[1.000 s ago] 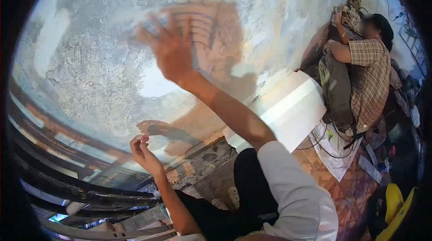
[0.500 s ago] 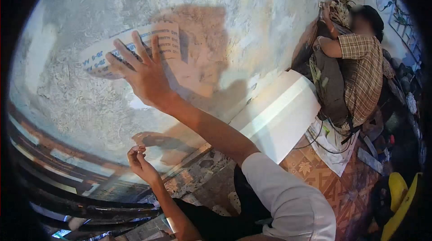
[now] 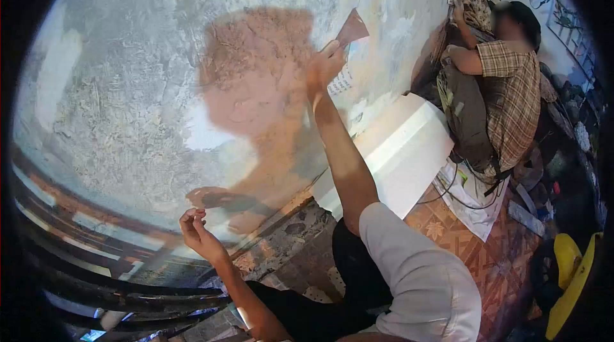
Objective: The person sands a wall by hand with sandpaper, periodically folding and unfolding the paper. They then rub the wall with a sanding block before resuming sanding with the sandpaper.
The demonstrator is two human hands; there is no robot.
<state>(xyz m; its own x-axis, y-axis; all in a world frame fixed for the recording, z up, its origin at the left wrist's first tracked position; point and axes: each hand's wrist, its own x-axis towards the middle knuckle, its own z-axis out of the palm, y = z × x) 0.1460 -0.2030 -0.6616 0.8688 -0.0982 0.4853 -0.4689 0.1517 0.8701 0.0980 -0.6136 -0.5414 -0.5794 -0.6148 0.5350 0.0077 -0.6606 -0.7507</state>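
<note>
My right hand is raised against the plastered wall, fingers closed on a sheet of sandpaper. One corner of the sandpaper sticks out above the fingers with its brown grit side showing. Its pale printed backing hangs below the hand, near the wall. Lower and to the left, my left hand is held close to the wall with thumb and fingertips pinched together; I cannot tell what, if anything, is in them. A rough grey patch and my shadow lie on the wall between the hands.
A white sheet leans at the wall's foot. At the right another person in a checked shirt crouches by the wall. Cables and papers lie on the patterned floor tiles. Dark bars run along the lower left; a yellow object is at lower right.
My right hand has swept right along the wall. It was spread flat over the sandpaper, and now its fingers grip the folded sheet. My left hand stays in place.
</note>
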